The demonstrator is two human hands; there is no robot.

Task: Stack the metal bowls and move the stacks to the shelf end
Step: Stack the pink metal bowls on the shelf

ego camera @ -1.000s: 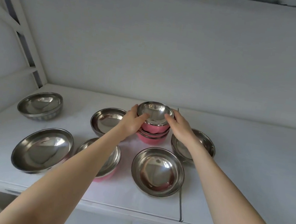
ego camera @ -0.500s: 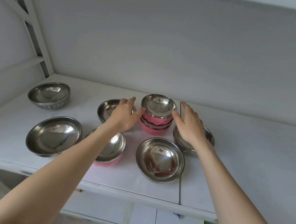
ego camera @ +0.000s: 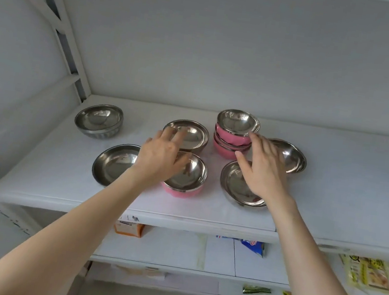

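Observation:
A stack of two pink-sided metal bowls (ego camera: pixel 232 138) stands mid-shelf near the back. In front of it to the left sits a single pink-sided bowl (ego camera: pixel 184 181), and my left hand (ego camera: pixel 159 157) hovers over its left rim, fingers spread, holding nothing. My right hand (ego camera: pixel 263 172) is open above a plain steel bowl (ego camera: pixel 237 189) at the front right, just off the stack. More steel bowls lie around: one behind the left hand (ego camera: pixel 190 134), one at the right (ego camera: pixel 288 156), one at the front left (ego camera: pixel 115 163), one far left (ego camera: pixel 99 120).
The white shelf (ego camera: pixel 333 193) runs on to the right of the bowls. A slanted white frame brace (ego camera: pixel 61 34) stands at the left end. Below, a lower shelf holds an orange box (ego camera: pixel 129 228), a blue packet (ego camera: pixel 253 247) and yellow packets (ego camera: pixel 368 274).
Both hands have let go of the pink stack and drawn back toward me, the left to the single pink bowl, the right over the front steel bowl. The camera has tilted down.

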